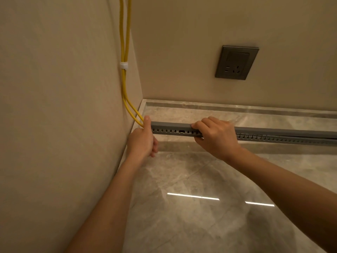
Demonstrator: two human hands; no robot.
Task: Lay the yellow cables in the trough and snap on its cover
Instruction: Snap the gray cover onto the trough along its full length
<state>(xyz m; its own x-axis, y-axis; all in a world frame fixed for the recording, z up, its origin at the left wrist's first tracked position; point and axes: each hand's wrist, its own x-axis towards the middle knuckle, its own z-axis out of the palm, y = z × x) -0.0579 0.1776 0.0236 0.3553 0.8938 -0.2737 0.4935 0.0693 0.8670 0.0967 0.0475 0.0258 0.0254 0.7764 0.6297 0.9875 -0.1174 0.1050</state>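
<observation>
The left hand (141, 143) curls round the yellow cables (125, 84) at the trough (169, 131) end by the wall (54, 88), and the right hand (215, 136) fingers (202, 123) grip its cover (171, 124), so a bulging cable could get pinched under the cover.

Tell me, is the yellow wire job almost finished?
Nearly. Done: the yellow cables, bundled by a white tie, enter the left end of the trough, and the cover lies on top. In hand: the left hand holds the cables there; the right hand squeezes cover onto trough. Left: a dark gap shows under the cover farther right, so it probably needs snapping there.
</observation>
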